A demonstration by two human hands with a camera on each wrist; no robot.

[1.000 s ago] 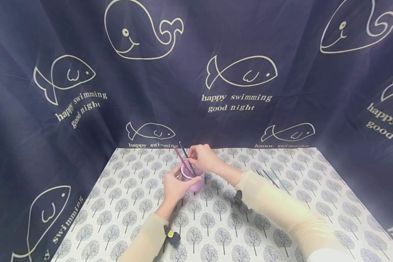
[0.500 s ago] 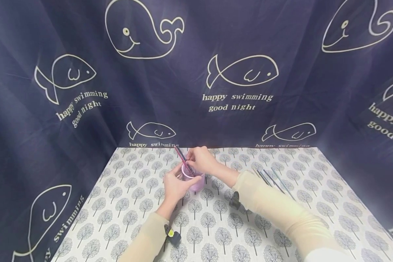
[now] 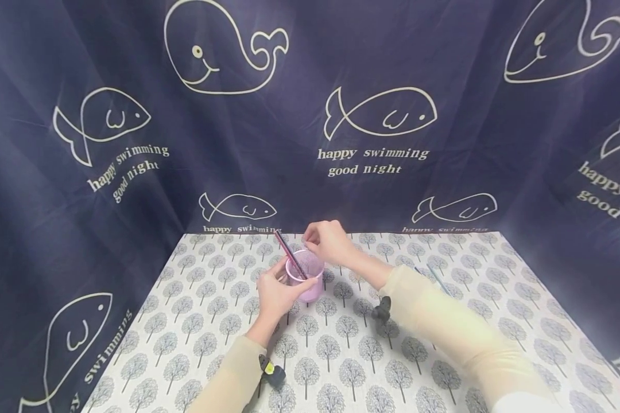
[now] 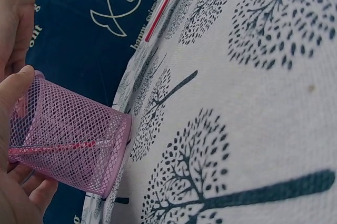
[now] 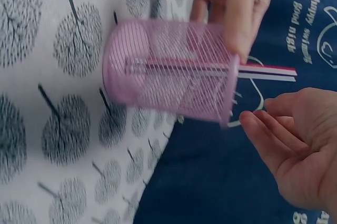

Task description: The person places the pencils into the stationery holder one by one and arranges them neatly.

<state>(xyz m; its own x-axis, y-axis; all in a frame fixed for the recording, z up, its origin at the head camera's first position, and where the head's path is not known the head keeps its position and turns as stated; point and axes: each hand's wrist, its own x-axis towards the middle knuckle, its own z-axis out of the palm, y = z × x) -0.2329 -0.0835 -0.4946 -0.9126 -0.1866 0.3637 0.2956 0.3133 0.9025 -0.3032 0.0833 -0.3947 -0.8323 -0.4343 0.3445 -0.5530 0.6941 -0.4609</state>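
Pink mesh cup (image 3: 310, 294) is standing on the counter (image 3: 372, 373), thin sticks (image 5: 268, 72) leaning inside. The left hand (image 3: 279, 291) is holding it in a closed grip — steady pressure should be preventing tipping — while the right hand (image 3: 332, 244) is hovering nearby, fingers loose and empty, ideally brushing nothing.

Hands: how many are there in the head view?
2: the left hand holds the pink mesh cup, and the right hand is near the cup's rim. No others show.
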